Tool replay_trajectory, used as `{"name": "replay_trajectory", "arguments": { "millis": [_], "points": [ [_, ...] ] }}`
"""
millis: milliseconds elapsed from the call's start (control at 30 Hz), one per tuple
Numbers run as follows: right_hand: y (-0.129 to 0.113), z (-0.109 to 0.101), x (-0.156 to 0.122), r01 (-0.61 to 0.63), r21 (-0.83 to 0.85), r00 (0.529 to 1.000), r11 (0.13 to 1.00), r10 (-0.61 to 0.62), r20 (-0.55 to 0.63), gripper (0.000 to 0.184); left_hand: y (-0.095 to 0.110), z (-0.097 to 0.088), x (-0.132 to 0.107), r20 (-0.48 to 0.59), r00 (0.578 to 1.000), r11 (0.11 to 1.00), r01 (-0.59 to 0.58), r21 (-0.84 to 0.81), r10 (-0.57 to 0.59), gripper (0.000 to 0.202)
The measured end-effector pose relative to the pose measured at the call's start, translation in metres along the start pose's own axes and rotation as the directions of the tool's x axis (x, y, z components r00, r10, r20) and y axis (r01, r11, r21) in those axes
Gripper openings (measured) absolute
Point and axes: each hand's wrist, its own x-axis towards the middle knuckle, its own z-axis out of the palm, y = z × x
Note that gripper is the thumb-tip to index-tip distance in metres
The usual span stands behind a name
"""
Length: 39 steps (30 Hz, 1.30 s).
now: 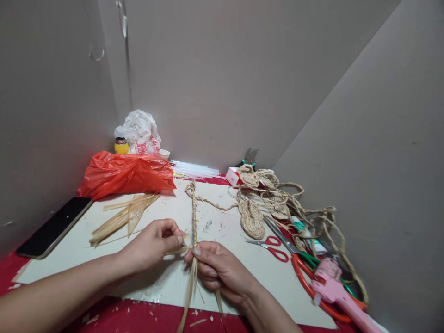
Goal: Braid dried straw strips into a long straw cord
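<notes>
A narrow braid of straw-coloured fibre (194,217) runs down the middle of the white board (145,289), and loose strands (189,289) hang from its near end. With thumb and fingers my right hand (220,268) pinches the braid's lower end, where the strands part. Just to its left, my left hand (157,243) is closed on one flat fibre strand, drawn out sideways from the braid. From the braid's far end a thin twisted cord leads right to a coiled woven sole shape (252,219). My fingers hide part of the joint.
Left of the braid lie loose fibre strips (118,222), a phone (55,226) and a red plastic bag (128,173). On the right are small red-handled scissors (272,247), larger orange-handled scissors (298,273), a pink glue gun (335,286) and tangled braided cord (312,210). Grey walls (222,83) stand behind.
</notes>
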Motion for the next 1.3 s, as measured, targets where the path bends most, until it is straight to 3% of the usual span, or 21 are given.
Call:
{"name": "replay_trajectory", "arguments": {
  "millis": [100, 200, 333, 467, 633, 767, 867, 1067, 1200, 1300],
  "points": [
    [0.001, 0.001, 0.001, 0.014, -0.012, 1.000, 1.000, -0.014, -0.010, 0.029, -0.009, 0.011, -0.002, 0.066, 0.996, 0.981, 0.072, -0.181, -0.060, 0.024],
    [0.002, 0.001, 0.001, 0.022, -0.034, 1.000, 0.999, -0.022, -0.015, 0.031, -0.014, 0.016, -0.002, 0.089, 0.985, 0.958, 0.164, -0.236, -0.147, 0.023],
    [0.004, 0.000, 0.002, 0.016, -0.100, 0.999, 0.995, -0.019, -0.031, 0.030, -0.015, 0.015, -0.001, 0.064, 0.986, 0.974, 0.163, -0.161, -0.154, 0.016],
    [0.006, 0.000, 0.003, 0.032, -0.274, 0.998, 0.961, -0.048, -0.051, 0.035, -0.013, 0.012, 0.000, 0.077, 0.987, 0.978, 0.154, -0.144, -0.145, 0.015],
    [0.004, 0.007, 0.003, 0.122, -0.576, 0.979, 0.808, -0.193, -0.064, 0.039, -0.014, 0.006, 0.002, 0.065, 0.986, 0.988, 0.154, -0.017, -0.153, 0.010],
    [0.001, 0.010, 0.001, 0.138, -0.713, 0.972, 0.687, -0.232, -0.035, 0.036, -0.017, 0.002, 0.006, 0.060, 0.991, 0.990, 0.115, 0.076, -0.120, 0.011],
    [-0.003, 0.009, -0.002, 0.143, -0.770, 0.972, 0.621, -0.236, -0.009, 0.035, -0.019, 0.001, 0.007, 0.075, 0.993, 0.991, 0.087, 0.105, -0.095, 0.013],
    [-0.008, 0.008, -0.003, 0.149, -0.776, 0.980, 0.613, -0.197, 0.033, 0.034, -0.014, 0.000, 0.008, 0.064, 0.990, 0.978, 0.115, 0.176, -0.128, 0.013],
    [-0.004, 0.005, 0.000, 0.142, -0.798, 0.978, 0.586, -0.206, 0.023, 0.033, -0.010, 0.002, 0.008, 0.064, 0.983, 0.964, 0.152, 0.218, -0.170, 0.012],
    [0.001, 0.001, 0.001, 0.099, -0.850, 0.977, 0.518, -0.211, -0.015, 0.032, -0.012, 0.004, 0.010, 0.075, 0.980, 0.965, 0.169, 0.201, -0.187, 0.010]
  ]
}}
